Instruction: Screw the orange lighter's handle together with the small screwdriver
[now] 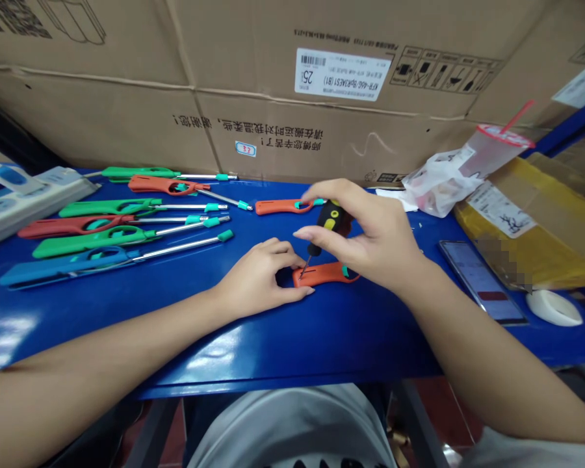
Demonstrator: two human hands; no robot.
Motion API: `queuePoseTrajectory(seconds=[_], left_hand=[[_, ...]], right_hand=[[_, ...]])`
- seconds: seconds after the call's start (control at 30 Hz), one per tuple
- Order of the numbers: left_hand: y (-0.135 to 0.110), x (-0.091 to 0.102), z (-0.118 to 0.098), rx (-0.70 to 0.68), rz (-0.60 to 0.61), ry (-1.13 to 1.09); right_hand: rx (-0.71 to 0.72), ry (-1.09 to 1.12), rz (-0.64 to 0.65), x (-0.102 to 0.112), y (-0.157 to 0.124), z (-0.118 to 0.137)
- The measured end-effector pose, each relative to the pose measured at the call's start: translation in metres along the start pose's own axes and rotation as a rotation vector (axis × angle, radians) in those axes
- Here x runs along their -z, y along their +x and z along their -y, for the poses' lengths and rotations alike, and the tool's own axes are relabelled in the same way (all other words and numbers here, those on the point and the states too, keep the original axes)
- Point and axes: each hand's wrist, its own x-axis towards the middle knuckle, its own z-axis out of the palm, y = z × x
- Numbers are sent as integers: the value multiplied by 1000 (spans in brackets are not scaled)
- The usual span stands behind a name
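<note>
Where the shaft of the screwdriver (332, 221) slants down leftward, its tip meets the left end of an orange lighter body (324, 275).

Item, orange lighter body: lying on the blue table (175, 344) between the two hands, long axis running roughly left to right, teal part at its right end. The left hand (256, 279) is the nearer to the end under the tip; the body lies directly to its right.

Item, left hand: thumb on the near edge, forefinger at the far edge, pinching that left end.

Item, right hand (375, 237): above the body's right end, wrapped about the black-and-yellow handle, thumb and forefinger reaching past it (the remaining fingers are mostly hidden).

Item, second orange lighter body (275, 207): beyond the first, apart from the left hand, likewise laid crosswise.

Item, six long-necked lighters (92, 243): at left, green, orange, red and blue, metal necks pointing right.

Sundries: power strip (53, 194) at far left; phone (482, 279), white object (554, 307) and yellow-wrapped parcel (560, 227) at right; printed cardboard box (127, 97) behind.
</note>
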Motion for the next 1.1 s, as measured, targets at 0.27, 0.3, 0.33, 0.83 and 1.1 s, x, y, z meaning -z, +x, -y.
queuePoseTrajectory(seconds=[0.27, 0.3, 0.33, 0.83, 1.1], left_hand=[[0, -1, 1, 10, 10, -13], [0, -1, 1, 11, 11, -17], [0, -1, 1, 12, 10, -17], [0, 0, 1, 20, 2, -5], [0, 0, 0, 35, 19, -8]], right_hand=[[12, 107, 18, -5, -1, -3], [9, 78, -10, -6, -2, -3], [11, 63, -19, -6, -2, -3], [91, 161, 73, -5, -4, 4], [89, 110, 26, -3, -5, -1]])
